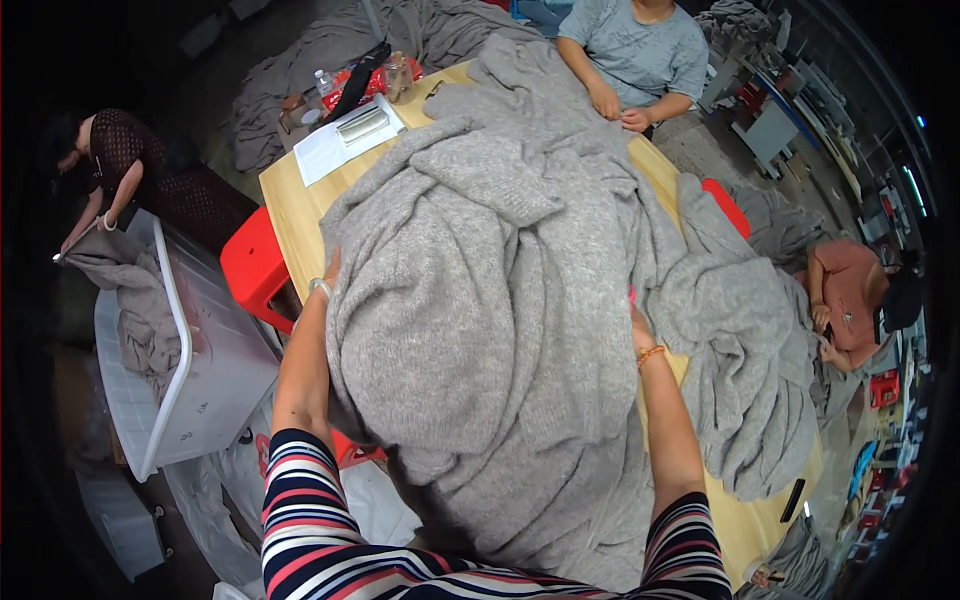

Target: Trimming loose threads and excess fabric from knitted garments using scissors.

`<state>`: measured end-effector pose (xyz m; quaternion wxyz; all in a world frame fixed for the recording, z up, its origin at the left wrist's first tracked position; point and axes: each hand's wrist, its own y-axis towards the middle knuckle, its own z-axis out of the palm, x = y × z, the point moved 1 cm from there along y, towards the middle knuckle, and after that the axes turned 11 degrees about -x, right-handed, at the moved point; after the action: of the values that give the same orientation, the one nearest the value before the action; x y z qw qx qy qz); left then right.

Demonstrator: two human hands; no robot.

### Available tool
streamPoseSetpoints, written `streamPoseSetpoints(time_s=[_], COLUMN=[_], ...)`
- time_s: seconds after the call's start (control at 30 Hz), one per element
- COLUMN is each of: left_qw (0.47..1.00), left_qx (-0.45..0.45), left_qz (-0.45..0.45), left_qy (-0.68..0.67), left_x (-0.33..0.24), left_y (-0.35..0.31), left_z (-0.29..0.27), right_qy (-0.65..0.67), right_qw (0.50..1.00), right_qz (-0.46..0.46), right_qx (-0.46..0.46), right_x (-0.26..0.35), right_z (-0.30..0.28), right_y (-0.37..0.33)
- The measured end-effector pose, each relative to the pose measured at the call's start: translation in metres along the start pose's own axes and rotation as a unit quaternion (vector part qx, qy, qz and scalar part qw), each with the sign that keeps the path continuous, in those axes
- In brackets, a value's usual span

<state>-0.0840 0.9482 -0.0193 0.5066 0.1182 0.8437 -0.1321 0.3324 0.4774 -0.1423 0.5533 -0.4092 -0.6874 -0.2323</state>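
Observation:
A large pile of grey knit fabric (440,330), seemingly knitted garments, lies in front of me in loose folds. It covers much of the light wooden table (285,195) and hangs over the near edge. My left hand (333,268) is against the pile's left edge, its fingers hidden by the cloth. At the right side of the same pile, my right hand (641,328) touches the fabric, and its fingers are mostly covered too. A small pink spot shows just beyond that hand. Whether either hand grips the cloth does not show.
A red stool (253,262) and a white plastic bin (180,330) holding grey fabric stand left. Papers (325,152) and jars (398,78) sit at the table's far left. More knit (745,370) lies right, near a black bar-shaped object (793,500). Three other people work around.

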Motion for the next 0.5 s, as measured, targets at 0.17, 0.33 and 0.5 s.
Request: streamPoseSetpoints(time_s=[0.17, 0.33, 0.5], left_qw=[0.981, 0.921, 0.784], left_qx=[0.015, 0.011, 0.209], left_qz=[-0.038, -0.067, -0.335], left_qy=[-0.189, -0.383, -0.48], left_x=[-0.113, -0.237, -0.07], left_y=[-0.062, -0.13, -0.232], left_z=[0.04, 0.077, 0.092], right_qy=[0.263, 0.177, 0.081], right_qw=[0.934, 0.96, 0.976], right_qz=[0.232, 0.2, 0.181], right_qx=[0.064, 0.082, 0.093], right_x=[-0.016, -0.051, -0.134], right_z=[0.046, -0.015, -0.269], right_y=[-0.011, -0.075, -0.217])
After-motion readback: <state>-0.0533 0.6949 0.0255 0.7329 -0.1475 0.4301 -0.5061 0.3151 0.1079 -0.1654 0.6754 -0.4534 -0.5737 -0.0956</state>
